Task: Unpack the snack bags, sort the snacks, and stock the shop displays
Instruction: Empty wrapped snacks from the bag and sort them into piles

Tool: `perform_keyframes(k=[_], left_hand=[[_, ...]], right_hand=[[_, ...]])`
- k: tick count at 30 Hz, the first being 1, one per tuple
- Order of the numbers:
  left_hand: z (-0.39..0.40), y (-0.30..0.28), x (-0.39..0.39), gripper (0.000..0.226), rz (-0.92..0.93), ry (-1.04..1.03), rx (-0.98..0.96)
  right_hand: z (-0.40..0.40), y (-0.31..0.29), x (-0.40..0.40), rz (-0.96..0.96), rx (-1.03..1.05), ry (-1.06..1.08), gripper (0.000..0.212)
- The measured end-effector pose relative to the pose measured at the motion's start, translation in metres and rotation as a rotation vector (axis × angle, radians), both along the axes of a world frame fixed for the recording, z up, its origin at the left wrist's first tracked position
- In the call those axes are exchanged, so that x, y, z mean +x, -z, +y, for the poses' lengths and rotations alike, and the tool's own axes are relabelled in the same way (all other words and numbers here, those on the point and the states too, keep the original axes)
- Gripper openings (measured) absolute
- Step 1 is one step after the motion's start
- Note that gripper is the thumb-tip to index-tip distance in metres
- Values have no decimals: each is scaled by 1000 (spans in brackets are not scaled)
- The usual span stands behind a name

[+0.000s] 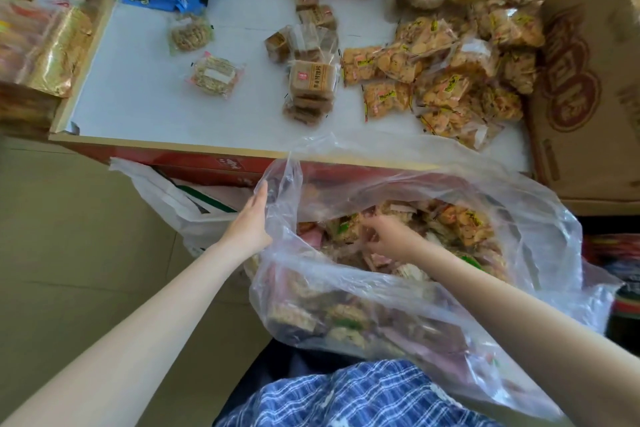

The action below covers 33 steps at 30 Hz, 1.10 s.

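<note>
A white tabletop (145, 107) fills the upper frame, bearing sorted snack packets (446, 80); tan floor lies lower left. In the lower centre, the left hand (251, 218) pinches the clear plastic bag (398, 295)'s rim, while the right hand (388, 236)'s curled fingers grasp snacks inside.

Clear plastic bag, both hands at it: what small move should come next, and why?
Probably lift out one packet. The right hand is down inside the clear plastic bag, fingers curled among the mixed snack packets, while the left hand holds the bag's rim open. Sorted piles already lie on the white tabletop, such as the brown packets, so the packet likely joins its matching pile.
</note>
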<state>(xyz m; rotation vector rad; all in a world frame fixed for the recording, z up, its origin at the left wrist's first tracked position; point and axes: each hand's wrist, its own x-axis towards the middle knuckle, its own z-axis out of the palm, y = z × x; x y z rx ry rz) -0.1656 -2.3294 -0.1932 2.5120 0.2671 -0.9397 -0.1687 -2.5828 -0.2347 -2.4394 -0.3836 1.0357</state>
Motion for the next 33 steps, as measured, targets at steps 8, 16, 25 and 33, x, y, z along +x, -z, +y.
perform_keyframes(k=[8, 16, 25, 33], left_hand=[[5, 1, 5, 98, -49, -74, -52], [11, -9, 11, 83, -33, -183, -180], [21, -21, 19, 73, -130, -168, -188], [31, -19, 33, 70, -114, -124, -193]], right_hand=[[-24, -80, 31, -265, 241, 160, 9], [20, -125, 116, -114, 777, 987, 22], [86, -89, 148, 384, 1019, 1416, 15], [119, -97, 184, 378, 1130, 1552, 37]])
